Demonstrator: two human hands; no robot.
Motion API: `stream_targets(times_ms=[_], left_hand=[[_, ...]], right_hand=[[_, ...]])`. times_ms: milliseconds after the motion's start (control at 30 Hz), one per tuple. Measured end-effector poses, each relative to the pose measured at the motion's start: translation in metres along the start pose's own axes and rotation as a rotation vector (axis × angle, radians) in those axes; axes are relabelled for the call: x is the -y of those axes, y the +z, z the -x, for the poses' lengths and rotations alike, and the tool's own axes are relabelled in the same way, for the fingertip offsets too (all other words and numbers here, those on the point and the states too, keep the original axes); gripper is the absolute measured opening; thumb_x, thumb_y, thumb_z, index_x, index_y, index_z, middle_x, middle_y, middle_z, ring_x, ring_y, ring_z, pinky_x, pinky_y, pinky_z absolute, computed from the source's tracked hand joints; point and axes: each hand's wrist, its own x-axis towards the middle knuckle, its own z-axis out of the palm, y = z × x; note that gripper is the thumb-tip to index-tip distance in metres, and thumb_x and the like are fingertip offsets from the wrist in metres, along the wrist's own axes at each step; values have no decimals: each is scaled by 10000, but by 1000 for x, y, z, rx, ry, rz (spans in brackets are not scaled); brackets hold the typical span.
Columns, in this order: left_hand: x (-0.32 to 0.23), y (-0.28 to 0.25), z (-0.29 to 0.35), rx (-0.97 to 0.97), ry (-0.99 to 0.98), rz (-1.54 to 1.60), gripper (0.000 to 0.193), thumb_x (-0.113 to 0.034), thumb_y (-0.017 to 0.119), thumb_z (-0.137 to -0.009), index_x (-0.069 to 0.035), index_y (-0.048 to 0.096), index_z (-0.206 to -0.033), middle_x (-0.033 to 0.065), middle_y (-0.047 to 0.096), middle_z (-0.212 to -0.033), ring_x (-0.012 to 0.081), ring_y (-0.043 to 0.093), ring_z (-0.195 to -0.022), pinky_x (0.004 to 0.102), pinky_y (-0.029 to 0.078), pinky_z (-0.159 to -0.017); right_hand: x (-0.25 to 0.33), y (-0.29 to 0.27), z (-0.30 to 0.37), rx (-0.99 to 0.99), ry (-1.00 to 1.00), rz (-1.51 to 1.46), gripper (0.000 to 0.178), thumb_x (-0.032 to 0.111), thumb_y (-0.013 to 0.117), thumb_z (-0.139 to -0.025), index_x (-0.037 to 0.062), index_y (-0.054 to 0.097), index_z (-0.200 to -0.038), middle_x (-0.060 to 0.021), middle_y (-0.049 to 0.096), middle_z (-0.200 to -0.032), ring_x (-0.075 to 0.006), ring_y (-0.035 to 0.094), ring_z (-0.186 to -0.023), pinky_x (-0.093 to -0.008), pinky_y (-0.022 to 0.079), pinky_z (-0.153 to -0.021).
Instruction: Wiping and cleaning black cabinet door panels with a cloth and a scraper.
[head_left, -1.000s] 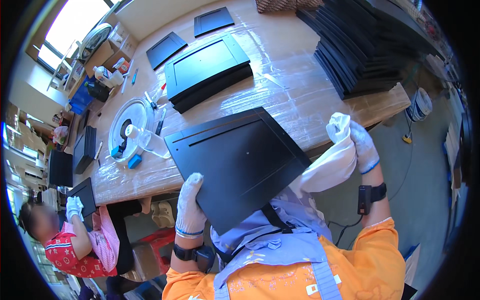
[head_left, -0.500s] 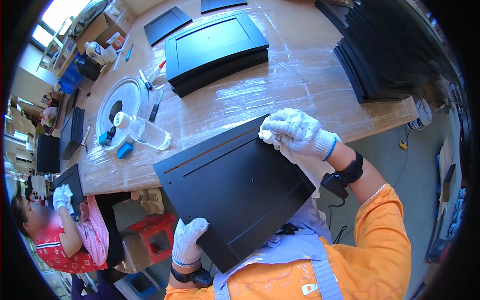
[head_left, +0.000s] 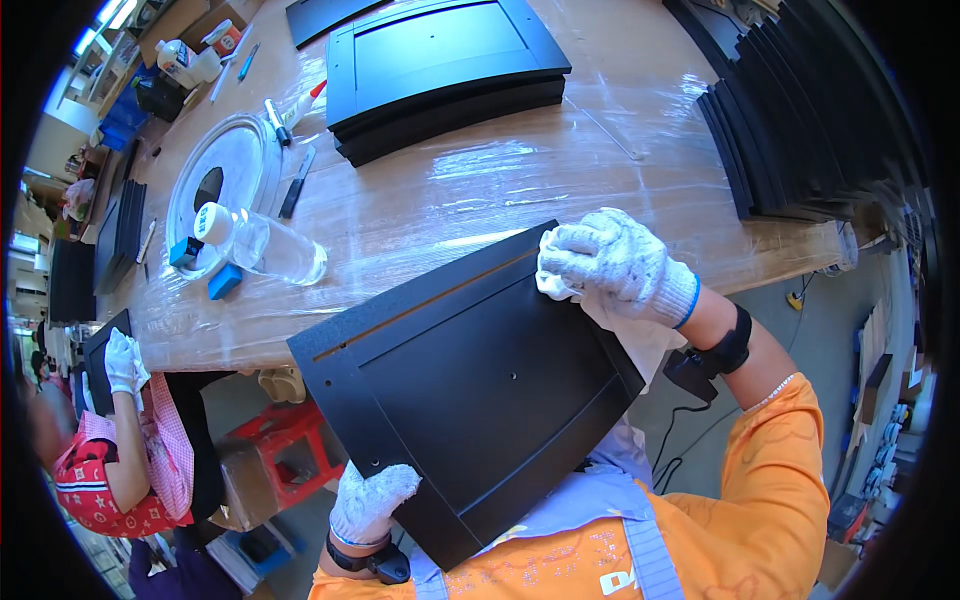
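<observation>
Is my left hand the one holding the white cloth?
No, the right hand holds the white cloth, while the left hand grips the black panel near its lower corner.

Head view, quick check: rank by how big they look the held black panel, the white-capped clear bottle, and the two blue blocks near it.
1. Black panel, by far
2. Clear bottle
3. Left blue block and right blue block: too alike to rank

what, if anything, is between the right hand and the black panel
A white cloth: it is bunched under the gloved right hand near the far corner of the black panel. Nothing else visible is in the way.
</observation>
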Motion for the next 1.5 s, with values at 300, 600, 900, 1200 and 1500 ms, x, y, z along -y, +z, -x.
stream_targets(times_ms=[300,600,900,1200,1500], left_hand=[[4,-14,-3,27,-29,-14,416,-86,746,-799,3,634,-1190,82,692,-1086,167,646,-931,294,524,-797],[5,-14,-12,107,-27,57,443,-69,768,-798,10,624,-1210,96,689,-1116,185,654,-974,314,530,-838],[-35,0,-7,118,-343,-486,409,-261,732,-886,-18,647,-1204,60,675,-1070,135,592,-967,314,506,-822],[-13,-1,-20,354,42,-332,614,-421,732,-869,-76,533,-1336,60,656,-1013,160,612,-877,296,516,-714],[-33,1,-27,314,-191,-379,570,-421,720,-877,-88,556,-1309,66,676,-1046,161,609,-954,300,505,-830]], right_hand=[[10,-16,-26,361,51,61,251,184,667,-777,177,647,-1027,-30,629,-1065,-239,648,-907,-376,501,-766],[7,-25,-27,374,13,103,326,158,683,-735,183,665,-1059,-32,632,-1093,-238,649,-922,-374,483,-778],[17,-11,-29,124,137,-99,235,210,748,-817,112,688,-1023,-103,664,-927,-325,634,-877,-437,510,-791],[23,-8,-27,84,83,-134,394,-87,602,-689,89,671,-1035,-136,638,-947,-349,614,-878,-426,498,-787],[6,11,-20,39,322,-483,336,-134,563,-789,37,673,-1056,-151,629,-1030,-301,615,-952,-361,490,-861]])
